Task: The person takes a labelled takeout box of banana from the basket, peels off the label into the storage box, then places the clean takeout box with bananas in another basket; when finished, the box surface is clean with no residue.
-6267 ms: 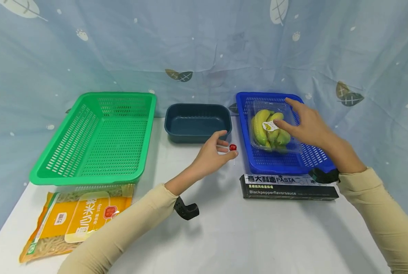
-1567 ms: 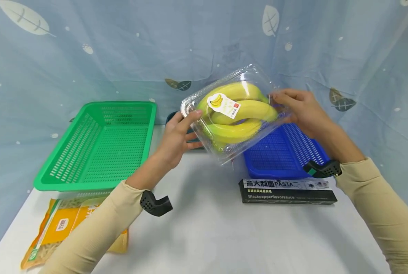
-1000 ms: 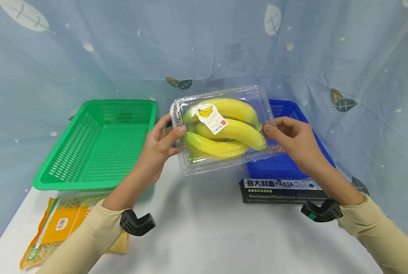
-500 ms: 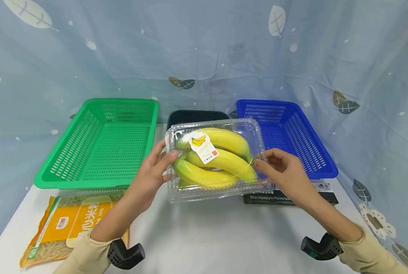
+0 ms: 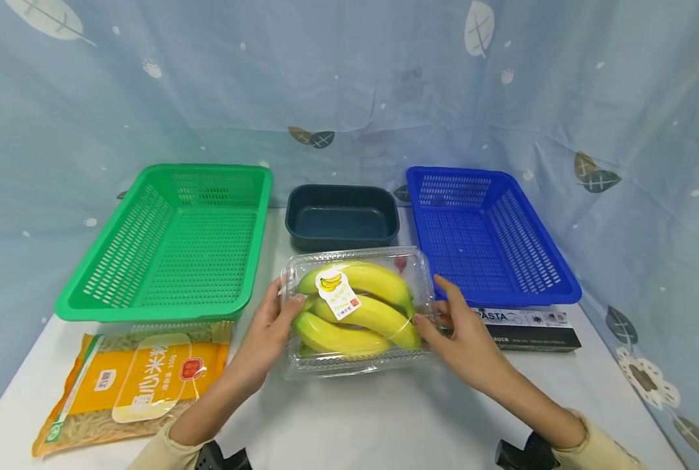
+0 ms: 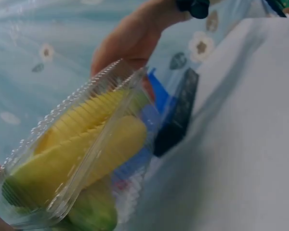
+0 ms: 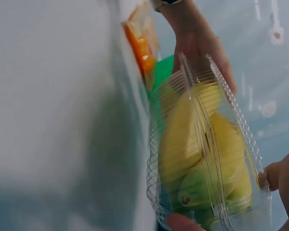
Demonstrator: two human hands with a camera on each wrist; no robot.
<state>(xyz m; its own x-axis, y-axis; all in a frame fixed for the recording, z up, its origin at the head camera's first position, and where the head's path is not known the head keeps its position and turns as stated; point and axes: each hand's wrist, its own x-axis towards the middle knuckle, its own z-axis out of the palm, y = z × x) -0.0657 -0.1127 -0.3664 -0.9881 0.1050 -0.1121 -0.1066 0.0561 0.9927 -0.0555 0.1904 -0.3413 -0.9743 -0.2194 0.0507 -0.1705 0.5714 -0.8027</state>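
A clear plastic box of bananas [image 5: 357,313], with a white label on its lid, is held between both hands in front of the dark rectangular tub. My left hand [image 5: 265,339] grips its left end, thumb on top. My right hand [image 5: 465,339] grips the right end, thumb on the lid and some fingers behind the edge. In the wrist views the box [image 6: 82,154] appears above the white table, with a shadow beside it. A red lollipop [image 5: 400,263] shows dimly through the box's far right corner.
A green basket [image 5: 248,261] stands at the left, a dark tub [image 5: 342,243] at the back middle, a blue basket [image 5: 537,297] at the right. An orange pasta bag [image 5: 132,391] lies front left. A black pasta box [image 5: 537,338], partly hidden by my right hand, lies before the blue basket.
The banana box was lifted out of the blue basket, taken in both hands and turned level. Over the last second it came down and nearer, uncovering the dark tub.
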